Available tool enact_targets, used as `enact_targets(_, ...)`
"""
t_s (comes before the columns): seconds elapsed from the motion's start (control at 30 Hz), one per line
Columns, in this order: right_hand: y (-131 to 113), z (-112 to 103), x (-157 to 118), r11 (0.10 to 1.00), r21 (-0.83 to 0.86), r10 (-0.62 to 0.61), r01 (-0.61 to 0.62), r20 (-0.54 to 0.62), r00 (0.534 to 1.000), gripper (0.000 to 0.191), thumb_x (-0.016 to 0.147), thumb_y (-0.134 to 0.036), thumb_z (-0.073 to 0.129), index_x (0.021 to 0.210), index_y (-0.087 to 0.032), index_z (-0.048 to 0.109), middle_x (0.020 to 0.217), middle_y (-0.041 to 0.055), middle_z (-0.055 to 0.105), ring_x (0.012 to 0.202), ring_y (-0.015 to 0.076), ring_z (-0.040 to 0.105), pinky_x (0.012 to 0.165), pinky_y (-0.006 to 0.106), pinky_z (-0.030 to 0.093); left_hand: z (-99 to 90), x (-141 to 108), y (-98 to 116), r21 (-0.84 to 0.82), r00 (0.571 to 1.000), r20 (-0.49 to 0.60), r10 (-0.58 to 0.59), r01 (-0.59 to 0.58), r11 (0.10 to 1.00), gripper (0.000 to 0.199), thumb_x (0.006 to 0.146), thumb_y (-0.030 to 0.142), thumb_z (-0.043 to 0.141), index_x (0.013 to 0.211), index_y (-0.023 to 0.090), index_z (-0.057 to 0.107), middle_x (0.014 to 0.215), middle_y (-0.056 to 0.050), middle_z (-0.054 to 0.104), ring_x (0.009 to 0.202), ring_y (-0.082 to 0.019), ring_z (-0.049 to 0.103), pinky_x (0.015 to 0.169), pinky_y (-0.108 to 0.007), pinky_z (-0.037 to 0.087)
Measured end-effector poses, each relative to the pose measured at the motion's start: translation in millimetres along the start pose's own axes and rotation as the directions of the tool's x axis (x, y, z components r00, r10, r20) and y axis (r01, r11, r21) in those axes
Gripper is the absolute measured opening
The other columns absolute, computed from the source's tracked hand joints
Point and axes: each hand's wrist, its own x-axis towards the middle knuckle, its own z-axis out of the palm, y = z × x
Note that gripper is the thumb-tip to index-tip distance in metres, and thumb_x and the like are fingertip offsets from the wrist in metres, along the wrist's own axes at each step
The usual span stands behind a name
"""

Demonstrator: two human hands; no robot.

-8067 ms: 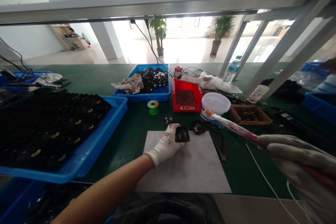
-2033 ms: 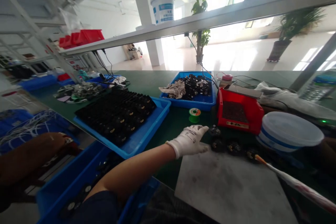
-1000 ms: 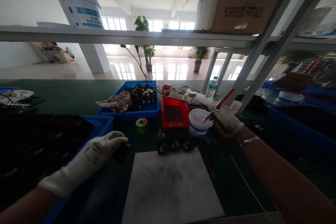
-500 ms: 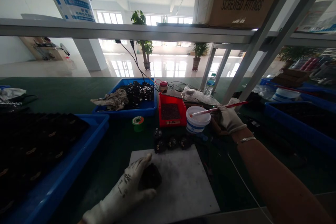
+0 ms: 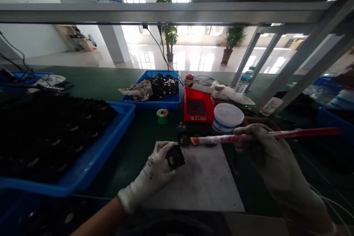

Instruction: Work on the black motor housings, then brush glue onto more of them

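My left hand (image 5: 157, 169), in a white glove, grips a small black block-shaped part (image 5: 175, 156) with a brass-coloured fitting on its face, above the pale grey board (image 5: 204, 188). In my gloved right hand (image 5: 265, 151) is a long red-handled brush (image 5: 229, 138), its reddish tip pointing left toward the black part. Several round black pieces (image 5: 183, 139) stand at the board's far edge, partly hidden behind the brush. Beyond them is a white tub (image 5: 228, 116) with a blue band.
On the left stands a large blue tray (image 5: 121, 129) of black parts. Farther back are a blue bin (image 5: 155, 105), a red bin (image 5: 199, 118) of small dark pieces and a green solder spool (image 5: 162, 116). A metal shelf beam (image 5: 166, 14) crosses overhead; a water bottle (image 5: 245, 81) stands by its post.
My right hand has brought the brush from over the white tub nearer, toward the board. The left hand has turned and raised the black part, showing its brass-coloured fitting. The view has shifted.
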Motion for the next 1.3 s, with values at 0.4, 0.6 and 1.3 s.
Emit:
enact_targets(0.4, 1, 46, -65, 0.811, -0.231, -0.458, 0.537, 0.321, 0.829, 0.015, 0.097, -0.012, 0.065, 0.095, -0.026, 0.071, 0.101, 0.0049, 0.078, 0.086, 0.0185, 0.077, 0.074, 0.023, 0.065, 2.2, -8, 18, -0.047, 0.994, -0.075, 0.074, -0.077, 0.996, 0.090, 0.072, 0.005, 0.074, 0.152, 0.028, 0.039, 0.143, -0.011, 0.056, 0.133, -0.031, 0.060, 0.113, -0.052, 0.055)
enact_targets(0.6, -4, 50, -73, 0.704, -0.230, -0.523, 0.671, 0.470, 0.710, 0.027, 0.091, -0.004, 0.064, 0.106, -0.026, 0.066, 0.101, 0.0059, 0.079, 0.085, 0.0204, 0.079, 0.075, 0.025, 0.066, 0.4, -8, 17, -0.085, 0.995, -0.083, 0.058, -0.065, 0.994, 0.088, 0.074, 0.010, 0.074, 0.154, 0.025, 0.042, 0.145, -0.012, 0.059, 0.135, -0.032, 0.061, 0.113, -0.049, 0.056)
enact_targets(1.3, -22, 38, -34, 0.995, -0.080, -0.011, 0.064, 0.538, 0.843, 0.031, 0.095, -0.048, 0.077, 0.086, -0.018, 0.076, 0.083, 0.0095, 0.078, 0.067, 0.0193, 0.075, 0.061, 0.027, 0.066, -33.1, -5, 33, -0.181, 0.918, 0.281, 0.279, -0.235, 0.955, 0.093, 0.076, 0.004, 0.067, 0.161, 0.027, 0.039, 0.152, -0.012, 0.058, 0.138, -0.029, 0.060, 0.114, -0.039, 0.054)
